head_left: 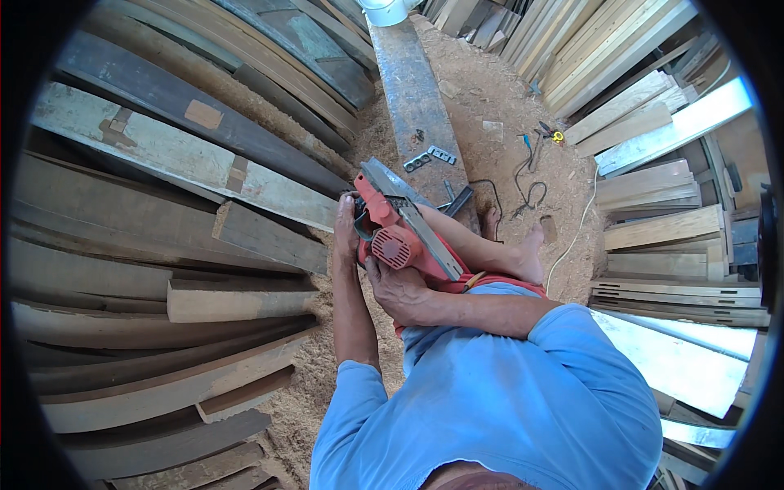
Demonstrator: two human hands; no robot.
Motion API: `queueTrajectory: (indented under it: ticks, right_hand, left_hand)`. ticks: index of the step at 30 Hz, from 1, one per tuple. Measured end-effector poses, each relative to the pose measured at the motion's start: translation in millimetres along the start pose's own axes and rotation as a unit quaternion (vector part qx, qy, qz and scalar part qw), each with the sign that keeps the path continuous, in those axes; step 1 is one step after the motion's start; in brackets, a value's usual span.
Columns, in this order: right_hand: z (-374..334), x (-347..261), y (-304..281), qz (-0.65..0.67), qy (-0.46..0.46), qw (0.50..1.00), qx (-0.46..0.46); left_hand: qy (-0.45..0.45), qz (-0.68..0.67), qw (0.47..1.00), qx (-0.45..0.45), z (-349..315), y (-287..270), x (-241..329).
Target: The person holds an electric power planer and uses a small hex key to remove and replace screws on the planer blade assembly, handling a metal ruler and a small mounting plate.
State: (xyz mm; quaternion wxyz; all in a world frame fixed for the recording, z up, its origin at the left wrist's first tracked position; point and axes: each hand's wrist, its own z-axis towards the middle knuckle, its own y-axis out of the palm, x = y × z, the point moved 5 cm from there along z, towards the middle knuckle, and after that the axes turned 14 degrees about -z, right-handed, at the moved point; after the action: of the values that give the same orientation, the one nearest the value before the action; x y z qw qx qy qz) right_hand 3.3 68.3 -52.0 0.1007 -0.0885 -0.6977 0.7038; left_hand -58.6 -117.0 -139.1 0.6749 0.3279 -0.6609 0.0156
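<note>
Probably mid-tinker on the red planer (380,211), left hand (346,224) clasping its end, right hand (400,291) against it (can't tell if gripping), so next move needs steadiness.

Two hands (398,291) on a red power planer (394,247), blue shirt (523,376), narrow bench (408,86), sawdust-strewn floor (482,192), boards (233,304) stacked either side

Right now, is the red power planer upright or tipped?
Tipped on its side: the planer has its round vented end facing upward.

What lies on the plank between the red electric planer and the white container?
In the head view, two holed metal pieces and, beyond them, a small dark object, too indistinct to identify.
</note>
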Motion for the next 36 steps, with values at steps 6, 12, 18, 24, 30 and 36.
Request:
queueTrajectory:
  ticks: [6, 12, 18, 24, 30, 36]
  right_hand:
    - [1, -2, -3, 0.009, -0.016, 1.000, -0.003]
    - [2, 0, 7, 0.030, -0.003, 0.999, -0.017]
    - [-29, 11, -48, 0.160, -0.091, 0.982, -0.039]
    - [-42, 120, -125, 0.379, -0.053, 0.924, 0.000]
    - [-65, 237, -26, 0.369, 0.292, 0.881, 0.050]
    - [-64, 229, 19, 0.309, 0.343, 0.887, 0.012]
  left_hand:
    - [-0.007, -0.010, 1.000, -0.009, 0, -9, -2]
    - [0.000, -0.005, 1.000, -0.004, 1, 2, 3]
    - [0.009, 0.005, 1.000, 0.010, -3, 12, 12]
    - [-0.023, -0.100, 0.995, 0.017, -5, -4, -7]
    - [-0.003, -0.053, 0.999, 0.006, 0, 11, 2]
    - [-0.004, -0.069, 0.998, 0.013, -3, 4, 2]
